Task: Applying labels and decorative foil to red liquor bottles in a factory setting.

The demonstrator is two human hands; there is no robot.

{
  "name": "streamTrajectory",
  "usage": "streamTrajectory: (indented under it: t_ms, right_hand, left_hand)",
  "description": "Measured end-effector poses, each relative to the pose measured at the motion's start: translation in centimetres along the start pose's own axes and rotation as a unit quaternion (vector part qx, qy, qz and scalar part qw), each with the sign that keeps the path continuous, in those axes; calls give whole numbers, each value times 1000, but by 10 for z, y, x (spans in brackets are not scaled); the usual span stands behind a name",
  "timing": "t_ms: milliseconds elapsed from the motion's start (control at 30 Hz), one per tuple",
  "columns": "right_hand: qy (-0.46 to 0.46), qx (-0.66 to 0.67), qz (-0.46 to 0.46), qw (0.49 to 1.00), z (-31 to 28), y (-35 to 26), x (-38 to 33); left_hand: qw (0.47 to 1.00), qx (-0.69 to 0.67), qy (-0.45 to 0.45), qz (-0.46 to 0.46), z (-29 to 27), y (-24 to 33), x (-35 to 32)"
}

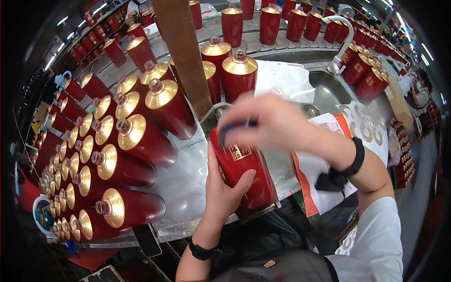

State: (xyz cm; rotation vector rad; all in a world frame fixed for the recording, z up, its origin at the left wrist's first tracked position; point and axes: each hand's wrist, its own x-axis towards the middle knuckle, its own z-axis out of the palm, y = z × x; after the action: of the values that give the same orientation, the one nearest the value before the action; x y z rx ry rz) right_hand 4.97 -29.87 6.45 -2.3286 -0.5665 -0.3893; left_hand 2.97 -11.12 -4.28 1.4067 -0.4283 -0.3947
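A red bottle (256,188) with gold lettering leans in front of me, its neck pointing away to the upper left. My left hand (221,195) wraps round its left side, thumb lying across the front. Above the bottle's shoulder, my right hand (272,120) is closed on a dark blue object (235,127), smeared by motion, so its kind is unclear. That object covers part of the lettering and shoulder; whether it touches the bottle cannot be made out. The clear glass bottle neck (220,112) shows just behind it.
Many red bottles with gold shoulders (141,141) crowd the metal table (181,188) on the left. A brown post (181,51) rises beyond. Farther off, a conveyor (300,45) carries bottles. To the right are a sink (329,84), a white faucet (334,66) and a sticker sheet (369,127).
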Motion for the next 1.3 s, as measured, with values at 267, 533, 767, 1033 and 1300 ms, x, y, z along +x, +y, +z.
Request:
streamTrajectory:
  t_ms: [267, 533, 767, 1033, 1300]
  right_hand:
    - [-85, -45, -5, 995, 11, 4, -1]
    - [74, -81, 60, 992, -15, 34, -8]
    - [-18, 32, -152, 988, 29, -23, -93]
    - [-19, -52, 56, 997, 1, 30, -10]
    - [1, -100, -128, 987, 4, 8, 15]
  left_hand:
    - [996, 81, -10, 25, -3, -8, 4]
    - [997, -72, -8, 9, 2, -3, 0]
    - [989, -145, 40, -12, -11, -8, 6]
    - [985, -125, 73, -93, -20, 9, 20]
    - [974, -127, 127, -137, -15, 22, 34]
